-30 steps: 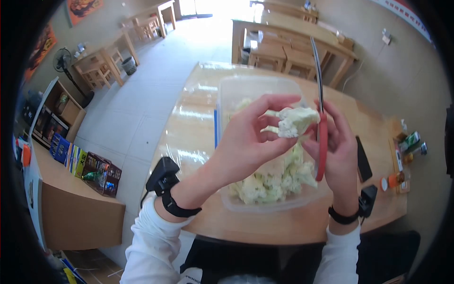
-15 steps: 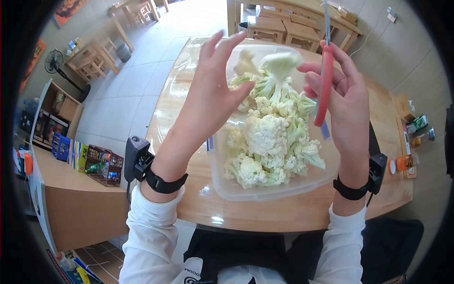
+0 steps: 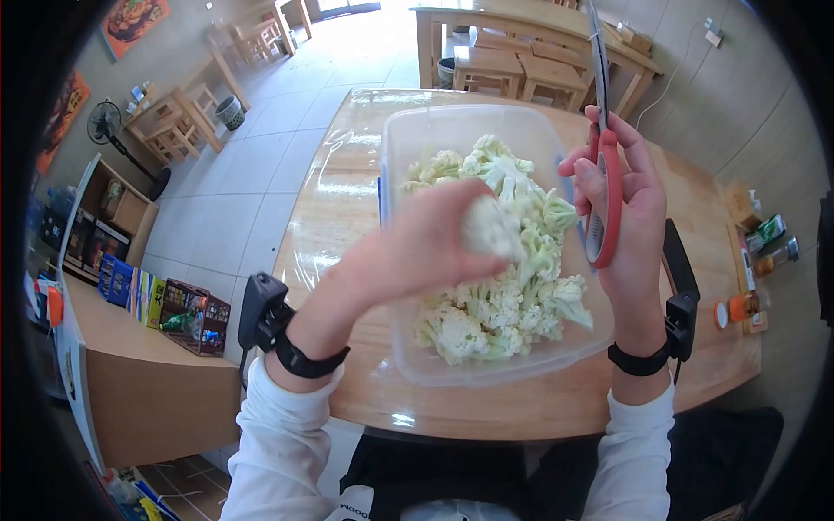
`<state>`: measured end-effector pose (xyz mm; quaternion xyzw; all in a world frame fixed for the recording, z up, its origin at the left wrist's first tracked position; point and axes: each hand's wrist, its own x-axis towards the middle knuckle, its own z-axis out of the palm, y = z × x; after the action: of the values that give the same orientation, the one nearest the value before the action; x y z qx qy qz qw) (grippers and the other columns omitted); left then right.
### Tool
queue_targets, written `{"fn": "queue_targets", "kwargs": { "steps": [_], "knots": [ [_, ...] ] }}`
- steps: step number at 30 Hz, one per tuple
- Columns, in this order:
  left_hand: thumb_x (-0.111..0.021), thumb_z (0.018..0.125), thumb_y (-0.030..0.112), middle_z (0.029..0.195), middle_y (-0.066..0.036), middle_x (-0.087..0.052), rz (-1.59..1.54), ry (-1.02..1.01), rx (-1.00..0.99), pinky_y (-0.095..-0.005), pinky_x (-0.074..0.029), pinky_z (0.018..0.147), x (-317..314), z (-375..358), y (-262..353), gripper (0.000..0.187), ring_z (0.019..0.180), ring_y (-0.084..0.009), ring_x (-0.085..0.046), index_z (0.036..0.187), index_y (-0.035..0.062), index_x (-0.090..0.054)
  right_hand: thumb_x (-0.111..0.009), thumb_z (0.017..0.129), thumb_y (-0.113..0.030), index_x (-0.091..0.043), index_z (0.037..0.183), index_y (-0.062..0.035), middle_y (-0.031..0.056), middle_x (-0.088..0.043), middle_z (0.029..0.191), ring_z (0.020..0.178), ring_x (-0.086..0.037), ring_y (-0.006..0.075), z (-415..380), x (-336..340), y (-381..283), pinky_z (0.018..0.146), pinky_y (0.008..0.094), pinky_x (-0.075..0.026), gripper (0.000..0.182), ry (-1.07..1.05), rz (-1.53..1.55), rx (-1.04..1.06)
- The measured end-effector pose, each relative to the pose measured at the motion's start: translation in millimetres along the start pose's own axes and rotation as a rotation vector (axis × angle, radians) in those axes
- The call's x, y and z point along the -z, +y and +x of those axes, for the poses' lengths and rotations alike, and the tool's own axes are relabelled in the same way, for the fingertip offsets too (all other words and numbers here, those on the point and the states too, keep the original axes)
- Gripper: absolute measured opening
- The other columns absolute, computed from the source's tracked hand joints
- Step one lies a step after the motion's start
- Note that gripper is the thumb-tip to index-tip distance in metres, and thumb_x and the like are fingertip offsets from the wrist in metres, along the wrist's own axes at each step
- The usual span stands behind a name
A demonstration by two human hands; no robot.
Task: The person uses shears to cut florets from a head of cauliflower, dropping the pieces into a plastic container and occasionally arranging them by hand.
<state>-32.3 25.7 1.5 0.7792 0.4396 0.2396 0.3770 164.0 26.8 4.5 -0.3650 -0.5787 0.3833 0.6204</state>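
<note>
A clear plastic tub (image 3: 408, 148) full of cauliflower pieces (image 3: 508, 304) stands on the wooden table (image 3: 339, 217) in front of me. My left hand (image 3: 417, 252), blurred by motion, hovers over the tub's middle and is closed on a white cauliflower floret (image 3: 488, 227). Over the tub's right side, my right hand (image 3: 630, 217) grips red-handled scissors (image 3: 604, 187) with the blades pointing up and away from me.
A black phone (image 3: 679, 260) lies on the table right of the tub, with small bottles and jars (image 3: 751, 273) further right. Wooden tables and stools stand beyond, a shelf unit and a fan at the left, a low counter (image 3: 130, 347) beside me.
My left hand was open above the tub after dropping a floret; it has since come down and closed on another floret. The scissors stayed upright in my right hand.
</note>
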Motion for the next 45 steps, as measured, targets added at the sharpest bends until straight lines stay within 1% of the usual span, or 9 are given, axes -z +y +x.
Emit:
{"fn": "queue_targets", "kwargs": {
  "steps": [4,9,13,17,21,25,30,41,45],
  "knots": [
    [-0.062,0.084,0.028,0.107,-0.010,-0.058,-0.477,0.184,0.088,-0.0282,-0.052,0.077,20.0,10.4,-14.1,0.047,0.093,-0.0138,-0.060,0.118,-0.0002,-0.048,-0.061,0.085,-0.008,-0.043,0.125,-0.0013,0.0051,-0.062,0.084,0.074,-0.056,0.0053,-0.6,1.4,6.0,0.059,0.0158,-0.041,0.044,-0.043,0.027,-0.067],
    [-0.033,0.096,0.045,0.120,-0.018,-0.054,-1.070,-0.003,-0.071,-0.0325,-0.053,0.082,12.1,7.0,-5.2,0.059,0.101,-0.0218,-0.060,0.130,-0.0032,-0.037,-0.061,0.085,-0.008,-0.044,0.125,-0.0027,0.0046,-0.061,0.084,0.074,-0.056,0.0053,-2.6,-1.8,0.4,0.059,0.0160,-0.041,0.043,-0.049,-0.003,-0.103],
    [-0.044,0.093,0.040,0.127,-0.019,-0.047,-1.539,-0.280,-0.156,-0.0351,-0.050,0.089,2.1,8.2,-9.4,0.059,0.108,-0.0235,-0.056,0.132,-0.0033,-0.034,-0.060,0.085,-0.007,-0.044,0.125,-0.0035,0.0041,-0.061,0.083,0.072,-0.055,0.0055,-5.4,-2.0,-2.1,0.058,0.0161,-0.040,0.043,-0.074,0.031,-0.140],
    [-0.075,0.068,0.015,0.129,-0.013,-0.043,-1.185,-0.073,-0.175,-0.0334,-0.040,0.100,-2.2,4.7,0.0,0.082,0.117,-0.0207,-0.047,0.135,0.0020,-0.030,-0.061,0.085,-0.007,-0.044,0.125,-0.0033,0.0030,-0.059,0.083,0.072,-0.054,0.0051,-6.0,0.3,-8.7,0.061,0.0166,-0.042,0.044,-0.028,0.048,-0.115],
    [-0.078,0.063,0.008,0.134,-0.011,-0.038,-0.482,0.222,-0.479,-0.0302,-0.038,0.099,4.0,8.3,-7.7,0.089,0.117,-0.0167,-0.045,0.137,0.0069,-0.028,-0.062,0.081,-0.002,-0.047,0.122,-0.0042,0.0019,-0.055,0.089,0.078,-0.051,0.0051,-9.8,29.8,-29.2,0.071,0.0189,-0.043,0.043,-0.136,-0.171,0.008],
    [-0.077,0.064,0.009,0.130,-0.011,-0.042,-0.576,0.459,-0.542,-0.0304,-0.038,0.098,4.6,4.4,1.4,0.088,0.115,-0.0162,-0.047,0.137,0.0061,-0.029,-0.065,0.072,0.003,-0.052,0.115,-0.0037,0.0008,-0.053,0.092,0.083,-0.050,0.0074,-23.4,36.3,-69.6,0.078,0.0207,-0.042,0.045,-0.189,-0.427,0.004],
    [-0.076,0.070,0.010,0.120,-0.014,-0.046,-0.668,0.420,-0.402,-0.0324,-0.041,0.096,17.6,-1.8,5.6,0.089,0.113,-0.0192,-0.048,0.140,0.0060,-0.021,-0.067,0.062,0.003,-0.055,0.110,-0.0041,0.0029,-0.055,0.088,0.075,-0.051,0.0111,-34.6,39.7,-90.6,0.071,0.0235,-0.043,0.050,-0.283,-0.784,0.168],
    [-0.058,0.088,0.027,0.114,-0.009,-0.053,-1.274,-0.008,-0.224,-0.0311,-0.048,0.086,6.8,-3.8,4.9,0.053,0.103,-0.0168,-0.055,0.131,0.0040,-0.036,-0.067,0.068,0.007,-0.051,0.118,-0.0046,0.0043,-0.058,0.099,0.087,-0.055,0.0090,-33.1,27.4,-61.9,0.076,0.0218,-0.045,0.053,-0.124,-0.441,0.004],
    [-0.051,0.093,0.030,0.110,-0.004,-0.054,-1.203,-0.156,-0.062,-0.0311,-0.050,0.082,-6.9,-3.7,7.7,0.038,0.102,-0.0121,-0.054,0.122,0.0075,-0.043,-0.068,0.068,0.008,-0.047,0.120,-0.0050,0.0056,-0.057,0.106,0.096,-0.052,0.0137,-35.5,7.1,-30.7,0.081,0.0267,-0.044,0.058,-0.171,-0.431,0.322]
  ]
}}
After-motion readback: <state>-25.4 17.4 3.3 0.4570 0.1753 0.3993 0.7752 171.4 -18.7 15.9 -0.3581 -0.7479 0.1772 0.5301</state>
